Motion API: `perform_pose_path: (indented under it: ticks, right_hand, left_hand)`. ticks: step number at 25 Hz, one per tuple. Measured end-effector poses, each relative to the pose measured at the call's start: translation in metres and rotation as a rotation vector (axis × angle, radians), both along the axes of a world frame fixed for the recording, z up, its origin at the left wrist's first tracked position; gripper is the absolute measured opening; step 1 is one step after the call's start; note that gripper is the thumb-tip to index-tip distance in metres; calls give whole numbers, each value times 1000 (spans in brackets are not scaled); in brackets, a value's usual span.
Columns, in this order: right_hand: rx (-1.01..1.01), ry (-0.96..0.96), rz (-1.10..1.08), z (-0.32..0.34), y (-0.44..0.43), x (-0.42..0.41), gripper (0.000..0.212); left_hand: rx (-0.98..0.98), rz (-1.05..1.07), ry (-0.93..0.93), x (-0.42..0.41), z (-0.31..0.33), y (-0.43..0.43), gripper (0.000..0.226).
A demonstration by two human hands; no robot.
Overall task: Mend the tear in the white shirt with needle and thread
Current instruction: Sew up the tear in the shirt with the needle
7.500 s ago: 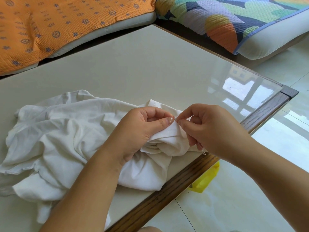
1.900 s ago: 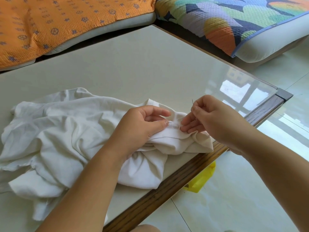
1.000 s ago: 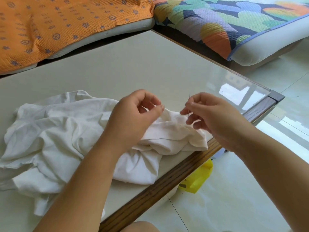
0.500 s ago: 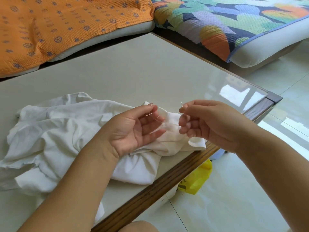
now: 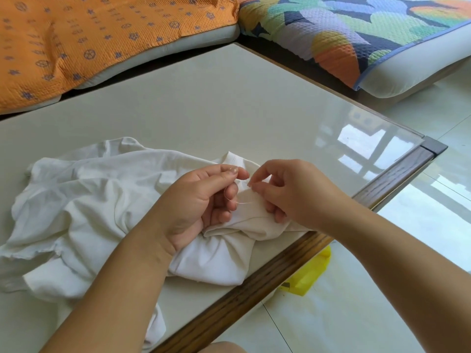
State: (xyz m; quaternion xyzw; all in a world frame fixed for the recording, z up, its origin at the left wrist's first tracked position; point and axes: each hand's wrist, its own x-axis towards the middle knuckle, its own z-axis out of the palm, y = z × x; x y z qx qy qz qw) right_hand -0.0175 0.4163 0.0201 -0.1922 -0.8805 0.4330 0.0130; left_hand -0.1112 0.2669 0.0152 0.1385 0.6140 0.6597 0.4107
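Lying crumpled on glossy table [image 5: 204,110]: white shirt [image 5: 102,200]; left fingers [image 5: 226,172] pinch thread [image 5: 244,202], right fingers [image 5: 262,186] pinch shirt; 2 cushions [image 5: 102,34] behind.

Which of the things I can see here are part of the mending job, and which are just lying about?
In use: white shirt, thread pinched by left hand, right hand pinching the shirt fold; needle not visible.
Lying about: orange cushion, multicoloured cushion, yellow thing below the table edge.

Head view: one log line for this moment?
left hand: pinches thread | right hand: pinches shirt fold | needle: not visible | shirt: bunched on table
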Motion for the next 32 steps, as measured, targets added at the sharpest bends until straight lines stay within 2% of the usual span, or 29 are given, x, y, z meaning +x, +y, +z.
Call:
perform_pose_path:
  ticks: [7, 13, 21, 30, 32]
  right_hand:
    - [-123, -3, 83, 3, 1, 6, 13]
    - [-162, 114, 44, -4, -3, 3, 11]
    - [-386, 114, -80, 0, 2, 3, 6]
    - [-530, 6, -165, 3, -3, -2, 27]
    - [-480, -55, -186, 4, -3, -3, 34]
  left_hand:
    - [-53, 41, -102, -6, -5, 2, 18]
    - [-173, 2, 80, 1, -8, 7, 22]
    - [-188, 10, 126, 2, -11, 5, 20]
    - [-163, -9, 131, 1, -13, 4, 19]
    - [-155, -15, 134, 1, -12, 3, 19]
